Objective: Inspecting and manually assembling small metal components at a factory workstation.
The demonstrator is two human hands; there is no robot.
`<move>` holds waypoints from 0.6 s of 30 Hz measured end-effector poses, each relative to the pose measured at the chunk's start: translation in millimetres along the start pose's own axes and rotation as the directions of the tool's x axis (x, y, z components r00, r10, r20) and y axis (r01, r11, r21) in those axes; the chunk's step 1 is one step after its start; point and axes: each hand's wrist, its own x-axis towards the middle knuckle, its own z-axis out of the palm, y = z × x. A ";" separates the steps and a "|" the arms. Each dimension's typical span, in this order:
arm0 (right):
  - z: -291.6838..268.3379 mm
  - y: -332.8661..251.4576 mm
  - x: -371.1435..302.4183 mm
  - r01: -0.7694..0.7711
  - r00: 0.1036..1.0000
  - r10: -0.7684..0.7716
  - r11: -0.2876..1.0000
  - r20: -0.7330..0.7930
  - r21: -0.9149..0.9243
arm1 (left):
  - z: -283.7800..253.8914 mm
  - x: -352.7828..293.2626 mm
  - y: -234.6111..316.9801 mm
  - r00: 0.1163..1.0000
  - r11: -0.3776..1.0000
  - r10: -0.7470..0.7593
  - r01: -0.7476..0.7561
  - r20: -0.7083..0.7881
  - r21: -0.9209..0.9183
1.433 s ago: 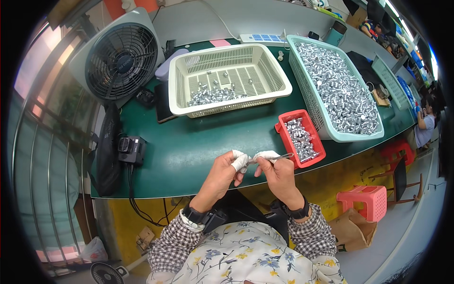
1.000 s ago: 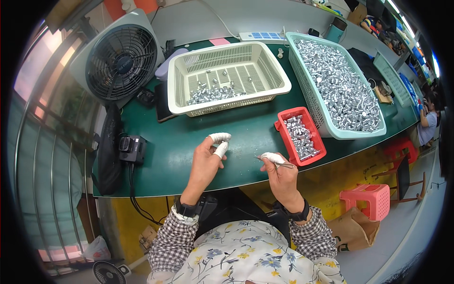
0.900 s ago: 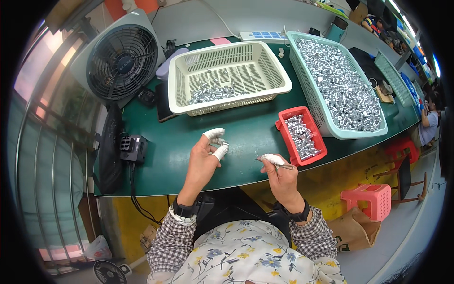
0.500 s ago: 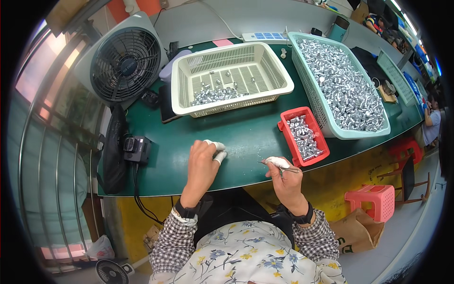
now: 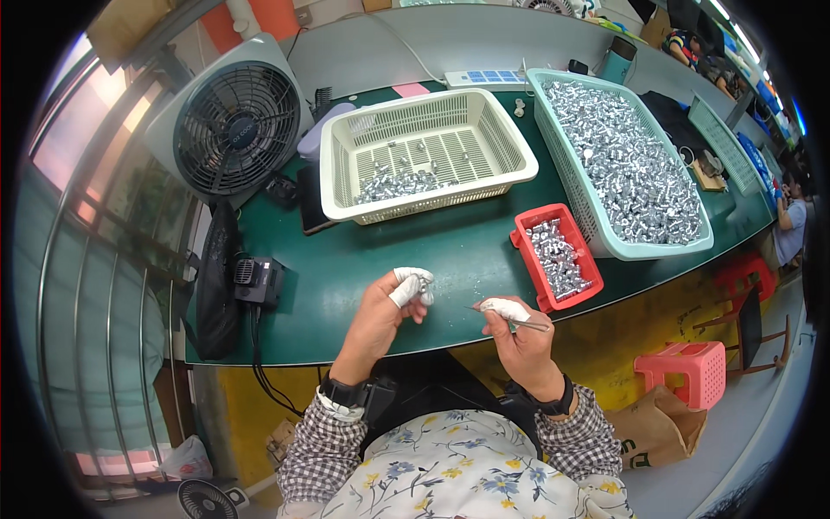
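Observation:
My left hand is raised over the near part of the green table. White wraps cover its thumb and fingertips, which are pinched round a small silvery metal part, mostly hidden by the fingers. To its right, my right hand grips a thin, pointed metal tool, tip toward the left hand and a short gap from it. A white wrap covers its index finger. Beyond my right hand stands a red bin of small metal parts. A cream basket with several such parts lies farther back.
A light-green basket heaped with metal parts stands at the right. A grey fan and a small black device with cables occupy the left. A pink stool and a paper bag are on the floor at right.
My left hand has turned and come right, closer to the tool, its fingertips now showing the metal part. The right hand has shifted slightly. The view has tilted a little.

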 end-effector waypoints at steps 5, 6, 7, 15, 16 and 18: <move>5.7 -13.8 8.9 0.052 0.999 -0.051 0.996 -0.018 0.078 | 10.9 -4.8 -5.7 0.984 0.918 -0.136 0.170 0.119 -0.357; 7.3 -14.8 10.3 0.058 0.998 -0.057 0.995 -0.014 0.081 | 11.6 -5.0 -5.8 0.982 0.908 -0.141 0.180 0.127 -0.378; 8.8 -15.8 11.3 0.063 0.998 -0.063 0.994 -0.010 0.085 | 11.9 -5.4 -6.0 0.980 0.898 -0.146 0.189 0.134 -0.398; 23.1 -18.2 13.1 0.035 0.999 -0.031 0.994 -0.043 0.100 | 8.9 -9.4 -11.5 0.969 0.869 -0.183 0.237 0.163 -0.434; 24.8 -18.7 13.4 0.035 0.999 -0.031 0.994 -0.043 0.099 | 8.3 -9.6 -11.4 0.969 0.869 -0.183 0.238 0.164 -0.435; 27.9 -19.8 14.3 0.039 0.999 -0.035 0.995 -0.040 0.095 | 7.0 -9.9 -11.1 0.965 0.850 -0.195 0.255 0.174 -0.461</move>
